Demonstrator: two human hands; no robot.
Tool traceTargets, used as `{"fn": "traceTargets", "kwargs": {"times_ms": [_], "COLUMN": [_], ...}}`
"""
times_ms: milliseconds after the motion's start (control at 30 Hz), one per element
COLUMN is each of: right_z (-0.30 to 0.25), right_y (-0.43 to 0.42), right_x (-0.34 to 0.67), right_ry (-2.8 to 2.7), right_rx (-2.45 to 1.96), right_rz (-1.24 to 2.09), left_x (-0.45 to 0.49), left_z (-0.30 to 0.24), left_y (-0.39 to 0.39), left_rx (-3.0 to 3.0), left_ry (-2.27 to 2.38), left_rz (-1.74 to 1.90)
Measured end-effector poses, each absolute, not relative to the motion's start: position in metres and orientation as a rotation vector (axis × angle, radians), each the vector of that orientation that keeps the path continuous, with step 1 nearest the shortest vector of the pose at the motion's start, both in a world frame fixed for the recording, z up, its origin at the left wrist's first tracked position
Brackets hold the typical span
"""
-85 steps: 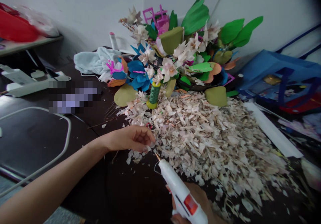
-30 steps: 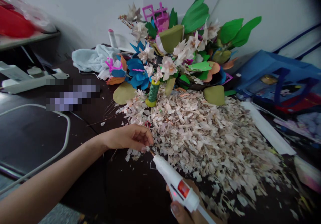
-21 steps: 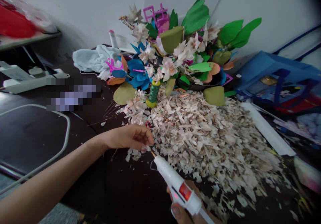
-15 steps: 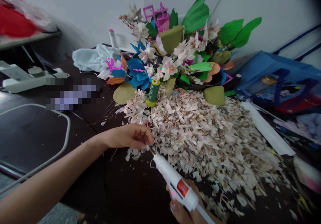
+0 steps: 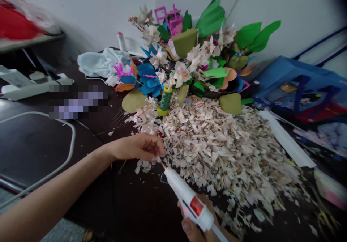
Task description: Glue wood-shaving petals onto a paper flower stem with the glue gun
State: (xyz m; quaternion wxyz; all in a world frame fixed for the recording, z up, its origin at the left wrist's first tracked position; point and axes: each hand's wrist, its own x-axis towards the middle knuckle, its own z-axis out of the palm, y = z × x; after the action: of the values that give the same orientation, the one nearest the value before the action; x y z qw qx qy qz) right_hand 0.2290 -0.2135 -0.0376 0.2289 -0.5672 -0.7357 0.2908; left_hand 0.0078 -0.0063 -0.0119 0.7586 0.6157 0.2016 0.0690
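Observation:
My left hand point(image 5: 139, 147) reaches in from the left and pinches a small pale petal piece point(image 5: 156, 159) at the near edge of a big heap of pale petal scraps point(image 5: 217, 148). My right hand point(image 5: 195, 227) at the bottom grips a white glue gun point(image 5: 187, 198) with a red switch. Its brass nozzle tip points up-left and touches the pinched piece just below my left fingertips.
Behind the heap stands a bunch of paper flowers and green leaves point(image 5: 200, 50), with a green thread spool point(image 5: 165, 101) in front. A pale cloth point(image 5: 100, 64) lies at the back left, a white cable point(image 5: 54, 151) on the left, and a blue bag point(image 5: 298, 83) at the right.
The glue gun has moved up-left until its tip meets the piece in my left fingers. My left hand has stayed almost still.

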Motion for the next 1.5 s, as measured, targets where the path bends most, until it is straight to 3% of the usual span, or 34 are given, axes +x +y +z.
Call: {"fn": "traceTargets", "kwargs": {"times_ms": [967, 1300, 1500], "right_z": [-0.052, 0.017, 0.057], "right_y": [-0.206, -0.178, -0.136], "right_x": [0.218, 0.254, 0.259], "right_ry": [-1.993, -2.313, -2.253], "right_rx": [-1.450, -1.612, -1.607], "right_rz": [0.833, 1.478, 1.062], "left_x": [-0.003, -0.008, -0.009], "left_z": [-0.004, 0.008, 0.005], "left_y": [0.002, 0.004, 0.002], "left_rx": [1.359, 1.416, 1.431], "left_ry": [0.439, 0.451, 0.473], "left_rz": [0.210, 0.221, 0.222]}}
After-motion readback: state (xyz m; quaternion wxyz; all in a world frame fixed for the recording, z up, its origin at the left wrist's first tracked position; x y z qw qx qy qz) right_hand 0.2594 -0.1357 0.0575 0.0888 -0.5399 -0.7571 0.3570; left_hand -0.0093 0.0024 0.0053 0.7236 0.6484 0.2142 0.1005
